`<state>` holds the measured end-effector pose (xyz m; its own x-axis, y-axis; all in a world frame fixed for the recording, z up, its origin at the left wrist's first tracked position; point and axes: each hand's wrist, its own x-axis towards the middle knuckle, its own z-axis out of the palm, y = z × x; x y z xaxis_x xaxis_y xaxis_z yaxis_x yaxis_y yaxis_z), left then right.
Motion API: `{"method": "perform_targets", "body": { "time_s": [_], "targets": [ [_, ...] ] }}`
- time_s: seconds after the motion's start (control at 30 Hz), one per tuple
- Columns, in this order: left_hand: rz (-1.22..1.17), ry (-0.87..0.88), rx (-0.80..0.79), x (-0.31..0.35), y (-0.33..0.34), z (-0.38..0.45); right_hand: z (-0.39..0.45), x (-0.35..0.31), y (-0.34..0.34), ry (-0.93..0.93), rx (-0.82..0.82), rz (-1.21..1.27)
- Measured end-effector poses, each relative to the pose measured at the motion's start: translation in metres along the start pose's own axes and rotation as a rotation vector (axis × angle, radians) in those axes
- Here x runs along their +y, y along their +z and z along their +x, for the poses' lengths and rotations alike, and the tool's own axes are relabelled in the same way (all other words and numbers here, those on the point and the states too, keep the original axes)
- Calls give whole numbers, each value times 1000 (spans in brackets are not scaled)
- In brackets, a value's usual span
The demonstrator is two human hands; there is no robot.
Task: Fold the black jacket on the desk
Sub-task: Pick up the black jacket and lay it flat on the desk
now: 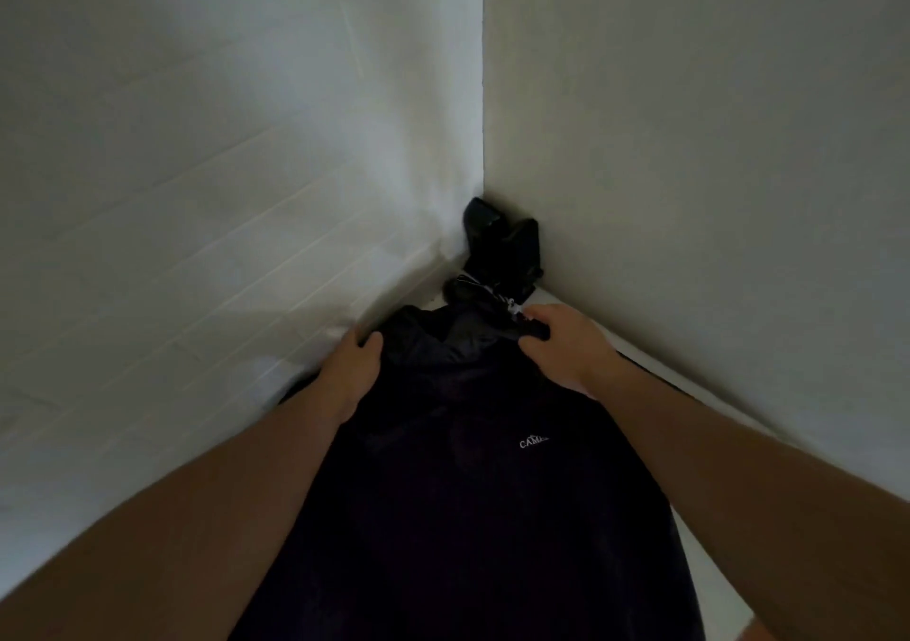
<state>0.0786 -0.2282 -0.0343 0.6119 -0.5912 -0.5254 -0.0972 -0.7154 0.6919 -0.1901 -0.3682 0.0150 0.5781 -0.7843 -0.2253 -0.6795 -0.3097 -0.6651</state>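
**A:** Where does the black jacket [463, 492] lie, and what kind of material is it?

**B:** It fills the lower centre of the frame, spread lengthwise on the pale desk [709, 586], collar end toward the wall corner at centre. A small white logo [534, 442] sits right of centre on the chest. The cloth looks thin, limp and slightly glossy near the collar; judged light, soft and probably a little slippery, so it will drape and slide, not hold a crease.

**A:** State of the hands?

**B:** The left hand [352, 369], left of centre, rests on the shoulder area with fingers curled over the edge of the fabric. The right hand [561, 345], right of centre, pinches a fold of cloth near the collar between thumb and fingers.

**A:** Where is it best held?

**B:** At the shoulder seams or collar corners, as here: doubled fabric there should give a firmer purchase than the loose body panel. Flat palms would suit smoothing.

**A:** What lies beyond it?

**B:** A dark object [502, 246], too dim to identify, stands in the corner just above the collar, with a thin pale cord [485, 288] near it. The white wall [197, 148] occupies the upper left, the grey wall [714, 123] the upper right.
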Motion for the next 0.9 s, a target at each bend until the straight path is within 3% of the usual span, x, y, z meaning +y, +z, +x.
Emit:
{"method": "perform_targets", "body": {
  "time_s": [0.1, 0.17, 0.27, 0.33, 0.47, 0.57, 0.73, 0.83, 0.9],
  "targets": [
    [-373, -282, -43, 4, 16, 16, 19, 0, 1, 45, -2, 73],
    [-412, -390, -77, 2, 23, 18, 34, 2, 1, 89, -29, 157],
    [-122, -510, -261, -4, 30, 12, 59, 8, 6, 130, -89, 234],
    [127, -479, -351, -4, 33, 13, 74, 11, 11, 162, -145, 285],
    [143, -390, -398, 4, 33, 18, 97, 13, 21, 281, -357, 287],
    [-10, -214, -296, 14, 34, 16, 113, 15, 29, 292, -426, 90],
    [-512, 78, 148, 28, 29, 0, 125, 8, 18, 388, -581, 185],
    [-720, 233, 319, 29, 11, -8, 127, 9, 9, 300, -346, 543],
    [-725, 273, 297, 29, 7, -16, 124, 9, 4, 277, -193, 812]
  ]
}}
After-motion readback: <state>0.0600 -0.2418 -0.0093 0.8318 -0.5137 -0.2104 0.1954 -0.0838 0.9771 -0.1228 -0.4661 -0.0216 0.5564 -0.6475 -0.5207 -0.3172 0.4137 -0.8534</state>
